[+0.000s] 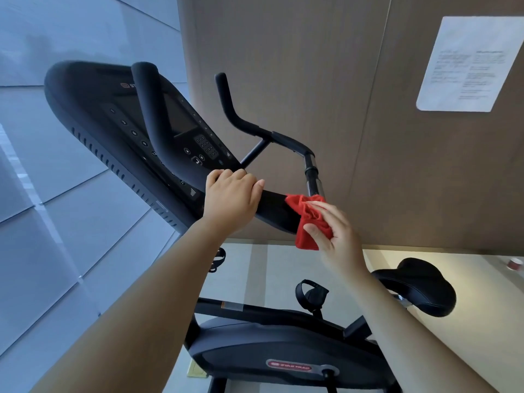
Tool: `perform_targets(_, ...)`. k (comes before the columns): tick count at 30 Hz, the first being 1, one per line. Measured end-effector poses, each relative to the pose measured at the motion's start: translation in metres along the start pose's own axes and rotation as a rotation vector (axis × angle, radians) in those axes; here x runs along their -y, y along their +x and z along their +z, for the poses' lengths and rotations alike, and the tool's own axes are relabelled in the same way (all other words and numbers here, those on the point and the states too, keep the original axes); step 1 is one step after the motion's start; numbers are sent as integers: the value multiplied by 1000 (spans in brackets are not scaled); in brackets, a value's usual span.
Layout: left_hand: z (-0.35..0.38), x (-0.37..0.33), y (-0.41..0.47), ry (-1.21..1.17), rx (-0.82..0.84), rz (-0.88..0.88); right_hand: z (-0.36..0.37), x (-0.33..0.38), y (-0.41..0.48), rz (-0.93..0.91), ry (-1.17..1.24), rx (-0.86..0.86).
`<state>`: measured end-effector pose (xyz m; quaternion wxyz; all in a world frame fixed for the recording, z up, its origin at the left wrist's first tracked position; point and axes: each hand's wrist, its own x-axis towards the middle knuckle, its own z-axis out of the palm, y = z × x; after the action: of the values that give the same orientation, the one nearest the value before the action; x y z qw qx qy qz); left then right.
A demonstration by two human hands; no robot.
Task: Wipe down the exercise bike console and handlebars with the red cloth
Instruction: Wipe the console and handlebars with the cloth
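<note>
The crumpled red cloth [307, 219], pinched by the right hand [337, 236], presses the black handlebar [272, 207]; left hand [231, 198] grips it.

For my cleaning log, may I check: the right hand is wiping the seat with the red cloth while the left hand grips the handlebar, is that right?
Not quite. The head view shows the right hand pressing the red cloth against the handlebar, not the seat, which sits lower down, untouched. The left hand does grip the handlebar.
</note>
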<state>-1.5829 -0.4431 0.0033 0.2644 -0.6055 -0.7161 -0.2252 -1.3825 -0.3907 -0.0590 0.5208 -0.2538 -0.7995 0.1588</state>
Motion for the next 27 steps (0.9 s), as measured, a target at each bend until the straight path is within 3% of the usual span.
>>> perform_targets(3, 2, 0, -1, 3, -30, -4, 0, -2, 11, 109, 125, -64)
perform_targets(10, 6, -5, -5, 5, -129, -35, -5, -22, 27, -58, 52, 111)
perform_targets(16, 0, -14, -3, -6, -98, -106, -22, -49, 58, 14, 159, 144)
perform_targets(20, -1, -40, 10, -123, 6, -275, -20, -56, 62, -222, 227, 330)
perform_targets(22, 6, -64, 15, -59, -5, -353, -17, -71, 59, -336, 178, 411)
perform_targets(27, 18, -85, 11, 192, 19, -441, -29, -112, 88, -329, 170, 480)
